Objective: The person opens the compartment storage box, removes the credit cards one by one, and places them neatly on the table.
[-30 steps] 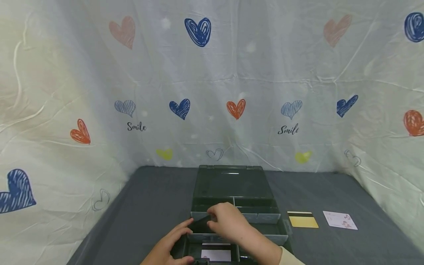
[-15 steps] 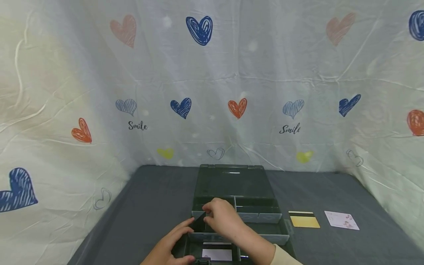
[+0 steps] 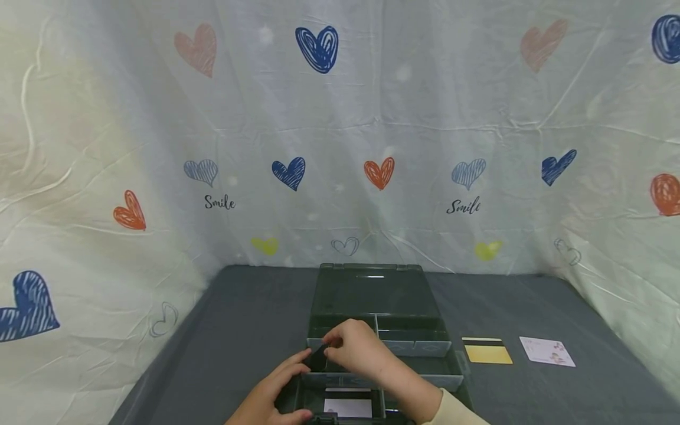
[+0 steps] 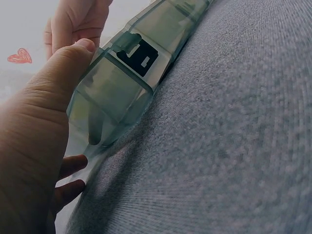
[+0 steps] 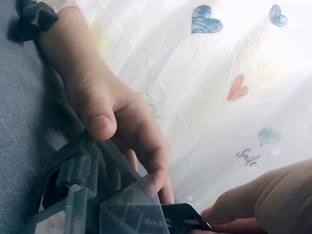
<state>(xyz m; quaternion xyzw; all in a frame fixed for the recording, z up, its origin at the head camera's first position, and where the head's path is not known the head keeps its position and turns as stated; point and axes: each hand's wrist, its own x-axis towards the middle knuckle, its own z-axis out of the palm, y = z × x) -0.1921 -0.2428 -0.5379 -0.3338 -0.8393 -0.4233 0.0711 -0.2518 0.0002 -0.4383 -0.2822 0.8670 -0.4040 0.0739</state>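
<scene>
A dark green see-through storage box (image 3: 374, 292) with stepped trays stands open on the table. My right hand (image 3: 356, 351) pinches a black card (image 5: 183, 214) by its edge at the left end of the middle tray (image 3: 435, 369). Part of that card shows through the clear tray wall in the right wrist view. At the box's left front corner, my left hand (image 3: 272, 398) grips the side, thumb at the front edge and fingers along the tray. A white card with a dark stripe (image 3: 347, 407) lies in the front compartment.
Right of the box, a yellow card with a black stripe (image 3: 487, 353) and a pale pink card (image 3: 547, 352) lie on the grey tablecloth (image 3: 255, 313). A white curtain with printed hearts (image 3: 425, 106) hangs behind and at both sides. A black latch (image 4: 141, 57) sits on the box front.
My right hand has shifted slightly left with the black card, bringing it nearer the left fingertips. The left hand stays in place on the box.
</scene>
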